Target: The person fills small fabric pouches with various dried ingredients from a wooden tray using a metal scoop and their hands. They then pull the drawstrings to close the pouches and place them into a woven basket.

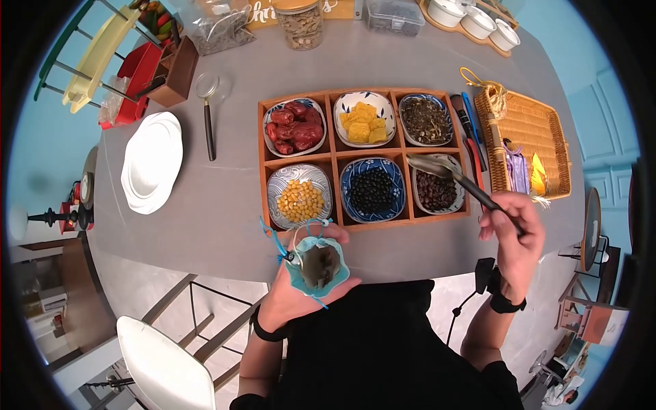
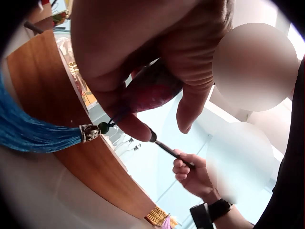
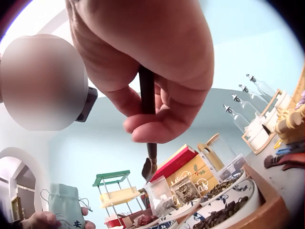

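Note:
My left hand point(image 1: 281, 299) holds a light-blue drawstring pouch point(image 1: 339, 275) with its mouth gaping upward and dark contents inside. Blue cords hang at its rim, and a blue tassel point(image 2: 38, 126) shows in the left wrist view. My right hand point(image 1: 517, 229) grips the black handle of a metal spoon point(image 1: 433, 166). The spoon's head is over the back edge of a bowl of dark red beans point(image 1: 436, 193), front right in a wooden compartment tray point(image 1: 369, 224). Beside that bowl are black beans point(image 1: 372, 191); yellow kernels point(image 1: 301, 199) lie farther left.
Behind sit bowls of red dates point(image 1: 296, 126), yellow chunks point(image 1: 363, 123) and dried leaves point(image 1: 426, 119). A wicker basket point(image 1: 564, 154) stands on the right. Leftward are stacked white plates point(image 1: 154, 164) and a strainer point(image 1: 208, 116). A lidded jar point(image 1: 301, 31) is at the back.

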A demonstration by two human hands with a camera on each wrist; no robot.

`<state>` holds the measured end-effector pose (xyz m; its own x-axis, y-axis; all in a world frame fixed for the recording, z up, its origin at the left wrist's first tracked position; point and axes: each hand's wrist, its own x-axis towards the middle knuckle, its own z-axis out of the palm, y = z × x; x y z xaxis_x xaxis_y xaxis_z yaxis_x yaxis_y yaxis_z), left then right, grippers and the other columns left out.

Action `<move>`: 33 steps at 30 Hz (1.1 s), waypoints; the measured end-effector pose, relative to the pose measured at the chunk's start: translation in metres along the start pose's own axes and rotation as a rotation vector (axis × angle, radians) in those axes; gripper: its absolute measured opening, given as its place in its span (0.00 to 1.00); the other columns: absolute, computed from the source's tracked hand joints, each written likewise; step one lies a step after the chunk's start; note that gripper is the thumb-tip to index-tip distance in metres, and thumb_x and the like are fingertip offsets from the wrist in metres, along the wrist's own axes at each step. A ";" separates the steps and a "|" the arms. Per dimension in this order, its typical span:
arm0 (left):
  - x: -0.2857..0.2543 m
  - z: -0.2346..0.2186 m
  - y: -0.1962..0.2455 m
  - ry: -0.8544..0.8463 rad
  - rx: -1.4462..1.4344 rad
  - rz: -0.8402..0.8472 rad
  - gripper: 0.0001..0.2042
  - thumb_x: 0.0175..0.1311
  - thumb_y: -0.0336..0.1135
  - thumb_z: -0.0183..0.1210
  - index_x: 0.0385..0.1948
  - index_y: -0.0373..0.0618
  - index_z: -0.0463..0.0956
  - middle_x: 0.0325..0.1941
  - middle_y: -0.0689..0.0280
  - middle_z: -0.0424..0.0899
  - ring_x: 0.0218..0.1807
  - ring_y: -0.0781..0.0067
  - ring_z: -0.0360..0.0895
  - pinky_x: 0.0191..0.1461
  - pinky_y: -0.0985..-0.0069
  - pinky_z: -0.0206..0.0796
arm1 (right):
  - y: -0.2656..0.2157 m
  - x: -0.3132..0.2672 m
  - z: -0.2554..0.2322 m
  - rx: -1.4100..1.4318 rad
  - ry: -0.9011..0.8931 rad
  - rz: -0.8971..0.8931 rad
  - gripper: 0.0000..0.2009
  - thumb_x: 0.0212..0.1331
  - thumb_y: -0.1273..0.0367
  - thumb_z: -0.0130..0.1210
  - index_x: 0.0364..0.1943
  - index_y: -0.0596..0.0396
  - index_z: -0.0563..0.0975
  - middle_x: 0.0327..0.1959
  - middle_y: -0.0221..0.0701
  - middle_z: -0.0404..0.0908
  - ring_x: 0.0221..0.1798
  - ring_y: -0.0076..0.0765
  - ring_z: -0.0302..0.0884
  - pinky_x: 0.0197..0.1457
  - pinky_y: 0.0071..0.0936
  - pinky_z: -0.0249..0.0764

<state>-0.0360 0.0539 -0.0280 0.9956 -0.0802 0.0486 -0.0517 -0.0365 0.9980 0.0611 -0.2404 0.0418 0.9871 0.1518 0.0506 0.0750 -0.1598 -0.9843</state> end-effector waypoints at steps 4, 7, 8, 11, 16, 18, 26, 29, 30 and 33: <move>0.004 0.003 0.003 0.080 -0.032 -0.121 0.31 0.46 0.29 0.76 0.52 0.42 0.68 0.53 0.62 0.75 0.50 0.68 0.76 0.51 0.72 0.71 | -0.018 -0.001 0.001 0.143 -0.006 -0.173 0.10 0.62 0.74 0.58 0.43 0.67 0.75 0.28 0.39 0.81 0.25 0.28 0.78 0.33 0.21 0.76; 0.013 0.001 0.012 -0.027 0.295 -0.050 0.33 0.44 0.31 0.76 0.53 0.40 0.66 0.53 0.59 0.75 0.52 0.62 0.76 0.53 0.69 0.71 | -0.035 0.004 0.013 0.238 -0.074 -0.324 0.10 0.56 0.71 0.64 0.36 0.66 0.78 0.21 0.38 0.80 0.22 0.31 0.78 0.29 0.23 0.74; 0.016 0.001 0.012 -0.028 0.297 -0.047 0.33 0.44 0.31 0.76 0.53 0.40 0.66 0.53 0.59 0.75 0.52 0.62 0.76 0.53 0.69 0.71 | -0.041 0.008 0.018 0.188 -0.124 -0.359 0.09 0.52 0.73 0.66 0.34 0.65 0.79 0.21 0.38 0.80 0.23 0.31 0.78 0.29 0.24 0.74; 0.021 0.005 0.013 -0.013 0.355 0.037 0.34 0.43 0.32 0.77 0.53 0.40 0.64 0.53 0.57 0.75 0.54 0.59 0.75 0.55 0.67 0.71 | -0.060 0.015 0.036 0.090 -0.253 -0.360 0.11 0.37 0.81 0.67 0.31 0.64 0.84 0.24 0.37 0.83 0.27 0.32 0.80 0.29 0.24 0.73; 0.020 0.006 0.008 0.027 0.205 -0.013 0.35 0.41 0.25 0.76 0.50 0.45 0.62 0.53 0.60 0.72 0.52 0.71 0.74 0.56 0.73 0.69 | -0.063 0.019 0.043 -0.083 -0.466 -0.330 0.12 0.41 0.82 0.65 0.34 0.60 0.84 0.29 0.36 0.81 0.26 0.33 0.79 0.28 0.25 0.70; 0.021 0.007 0.006 0.020 0.172 -0.004 0.35 0.41 0.25 0.76 0.52 0.45 0.62 0.53 0.59 0.72 0.52 0.70 0.74 0.56 0.73 0.69 | -0.063 0.020 0.043 -0.091 -0.476 -0.342 0.12 0.42 0.82 0.65 0.35 0.60 0.84 0.29 0.36 0.81 0.26 0.33 0.79 0.28 0.25 0.70; 0.026 0.013 0.018 -0.030 0.287 -0.098 0.34 0.44 0.28 0.75 0.56 0.41 0.67 0.53 0.57 0.75 0.54 0.55 0.78 0.57 0.67 0.70 | -0.059 0.022 0.056 -0.004 -0.559 -0.402 0.13 0.46 0.82 0.63 0.39 0.58 0.83 0.29 0.34 0.79 0.28 0.35 0.78 0.28 0.27 0.71; 0.024 0.017 0.017 -0.105 0.259 -0.187 0.31 0.48 0.30 0.74 0.56 0.40 0.69 0.50 0.57 0.78 0.52 0.54 0.79 0.56 0.67 0.71 | -0.071 0.027 0.067 -0.054 -0.442 -0.371 0.12 0.35 0.80 0.64 0.30 0.59 0.85 0.26 0.36 0.80 0.26 0.32 0.78 0.27 0.23 0.70; 0.023 0.017 0.018 -0.127 0.265 -0.180 0.30 0.48 0.31 0.74 0.55 0.40 0.70 0.49 0.57 0.79 0.51 0.56 0.80 0.55 0.68 0.71 | -0.074 0.030 0.069 -0.085 -0.514 -0.375 0.12 0.35 0.79 0.65 0.31 0.58 0.85 0.26 0.36 0.80 0.26 0.32 0.78 0.27 0.23 0.69; 0.017 0.018 0.020 -0.126 0.147 -0.182 0.29 0.50 0.33 0.73 0.55 0.41 0.71 0.48 0.59 0.81 0.49 0.62 0.81 0.54 0.70 0.72 | -0.074 0.029 0.068 -0.074 -0.539 -0.411 0.11 0.39 0.77 0.65 0.32 0.59 0.84 0.26 0.36 0.80 0.25 0.32 0.77 0.27 0.23 0.70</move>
<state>-0.0213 0.0334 -0.0082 0.9724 -0.1819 -0.1460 0.1076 -0.2054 0.9728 0.0743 -0.1573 0.1048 0.6693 0.6763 0.3077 0.4576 -0.0489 -0.8878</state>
